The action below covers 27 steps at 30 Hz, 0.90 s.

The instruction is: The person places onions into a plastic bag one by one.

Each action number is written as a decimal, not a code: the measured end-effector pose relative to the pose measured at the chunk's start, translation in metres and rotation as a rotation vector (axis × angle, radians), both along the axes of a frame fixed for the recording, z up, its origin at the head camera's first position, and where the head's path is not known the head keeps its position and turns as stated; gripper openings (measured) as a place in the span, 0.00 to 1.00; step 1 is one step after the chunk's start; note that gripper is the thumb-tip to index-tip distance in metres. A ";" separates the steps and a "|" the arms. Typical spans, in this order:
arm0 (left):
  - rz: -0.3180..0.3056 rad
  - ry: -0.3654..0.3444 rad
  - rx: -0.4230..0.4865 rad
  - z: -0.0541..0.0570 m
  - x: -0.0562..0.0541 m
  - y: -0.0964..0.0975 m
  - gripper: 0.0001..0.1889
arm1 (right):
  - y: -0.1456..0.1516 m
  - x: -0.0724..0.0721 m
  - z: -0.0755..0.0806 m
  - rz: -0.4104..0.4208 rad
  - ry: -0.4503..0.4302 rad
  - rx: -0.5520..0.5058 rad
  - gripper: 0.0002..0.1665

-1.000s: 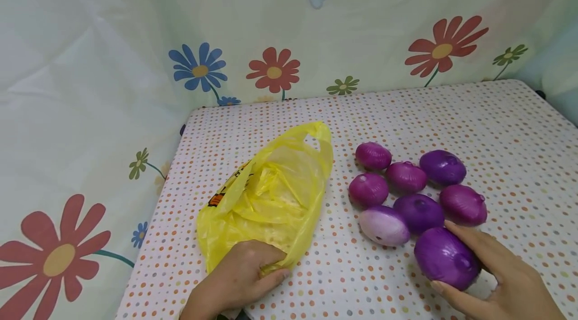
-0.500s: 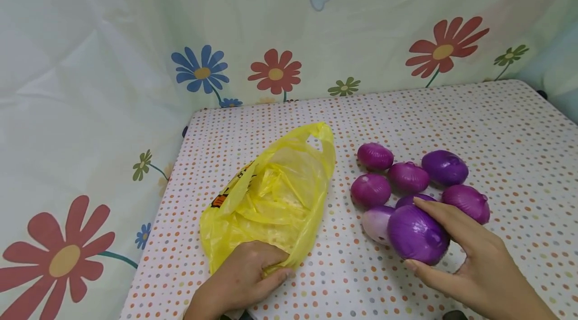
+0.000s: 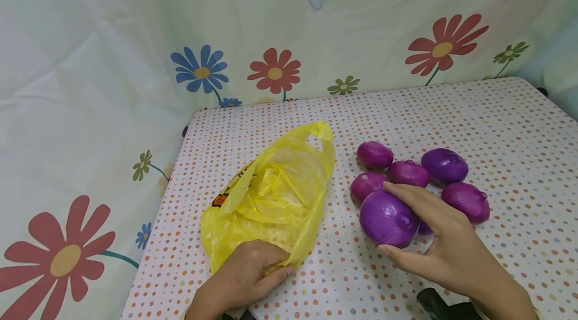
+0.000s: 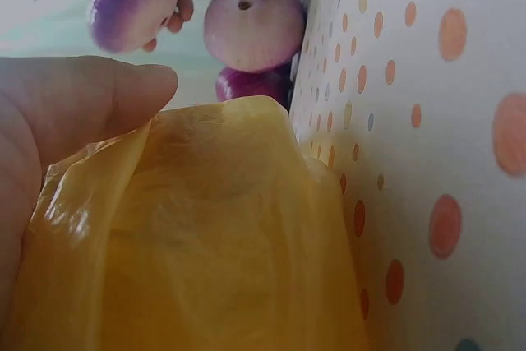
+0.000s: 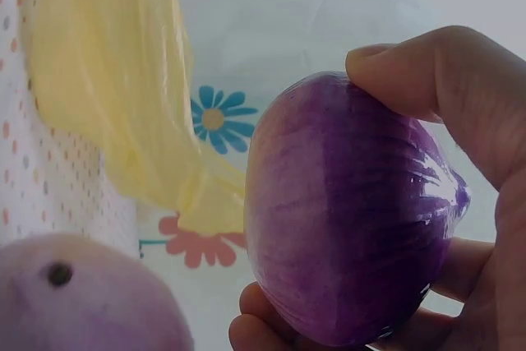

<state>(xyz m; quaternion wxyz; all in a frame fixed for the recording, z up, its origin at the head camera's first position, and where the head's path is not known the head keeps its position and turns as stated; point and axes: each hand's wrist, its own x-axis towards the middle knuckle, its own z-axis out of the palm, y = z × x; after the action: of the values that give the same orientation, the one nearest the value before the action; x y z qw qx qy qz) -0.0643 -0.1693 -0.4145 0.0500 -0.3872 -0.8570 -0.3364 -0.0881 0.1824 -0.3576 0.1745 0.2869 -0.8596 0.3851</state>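
Observation:
My right hand (image 3: 444, 237) grips a shiny purple onion (image 3: 389, 218) between thumb and fingers. In the right wrist view the same onion (image 5: 345, 211) is held up off the table, its tip toward the palm. My left hand (image 3: 246, 275) pinches the near rim of a yellow plastic bag (image 3: 271, 199), whose mouth gapes toward the right. Close up in the left wrist view, the thumb (image 4: 107, 104) lies along the edge of the bag (image 4: 214, 219). A pale onion with a dark hole (image 5: 82, 302) sits below the held one.
Several more onions lie in a group on the dotted tablecloth (image 3: 334, 280), among them a dark purple one (image 3: 444, 166) and a magenta one (image 3: 466, 202). A flowered curtain (image 3: 361, 24) hangs behind and to the left of the table.
My right hand has lifted the purple onion and carried it leftward, now overlapping the pale onion's place in the head view. The left hand keeps its hold on the bag's rim.

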 end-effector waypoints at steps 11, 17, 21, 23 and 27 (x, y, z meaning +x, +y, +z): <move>-0.004 0.001 0.011 0.001 -0.001 0.001 0.15 | -0.019 -0.012 0.007 0.073 0.013 0.020 0.61; 0.000 0.012 0.010 -0.001 -0.001 0.000 0.15 | -0.030 -0.017 0.009 0.112 0.016 0.043 0.59; 0.000 0.007 0.020 0.000 0.000 0.001 0.14 | -0.039 -0.020 0.011 0.153 0.003 0.040 0.58; 0.000 0.008 0.024 0.000 0.000 0.001 0.15 | -0.042 -0.022 0.013 0.184 -0.008 0.028 0.57; 0.001 -0.004 0.020 0.000 0.001 0.001 0.18 | -0.049 -0.025 0.013 0.237 -0.008 0.006 0.55</move>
<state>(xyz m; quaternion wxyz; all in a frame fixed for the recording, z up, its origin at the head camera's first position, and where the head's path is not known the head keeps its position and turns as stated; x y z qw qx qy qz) -0.0632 -0.1680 -0.4147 0.0525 -0.3854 -0.8540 -0.3455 -0.1131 0.1329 -0.3445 0.1235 0.3853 -0.8215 0.4017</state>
